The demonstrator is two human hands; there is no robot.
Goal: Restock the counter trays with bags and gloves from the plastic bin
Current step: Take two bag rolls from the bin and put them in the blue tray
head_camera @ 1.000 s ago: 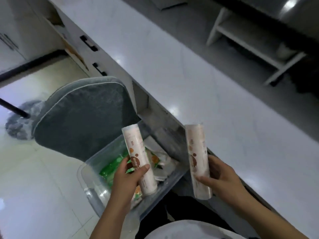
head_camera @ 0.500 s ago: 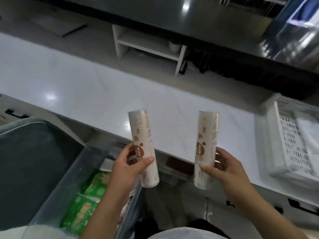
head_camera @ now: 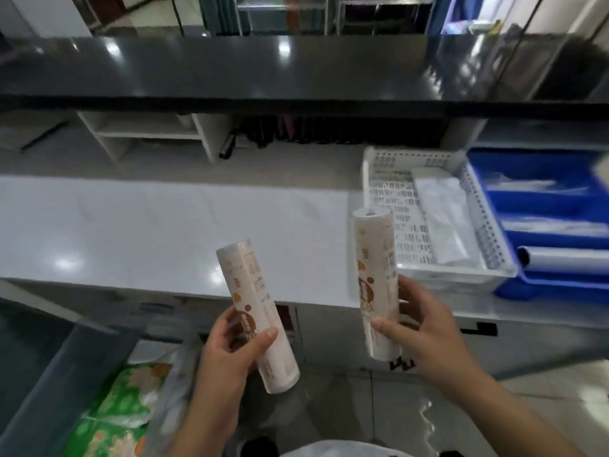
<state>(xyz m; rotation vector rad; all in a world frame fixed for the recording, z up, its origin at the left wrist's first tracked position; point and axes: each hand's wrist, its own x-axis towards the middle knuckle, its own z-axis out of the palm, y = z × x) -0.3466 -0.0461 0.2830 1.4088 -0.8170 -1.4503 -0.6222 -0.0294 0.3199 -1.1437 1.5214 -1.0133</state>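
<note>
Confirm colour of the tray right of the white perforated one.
It's a solid blue tray; head view shows it best.

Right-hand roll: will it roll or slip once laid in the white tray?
Being round, the roll would probably roll on its side, though the white tray should contain it. Its glossy wrap looks slippery. Held upright by the right hand without sagging, it seems light and stiff.

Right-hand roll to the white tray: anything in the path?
Nothing visible. The right hand holds its roll upright at the white tray's near-left corner, nothing between them. Inside, a flat clear packet lies along the right side; the left side is bare.
</note>
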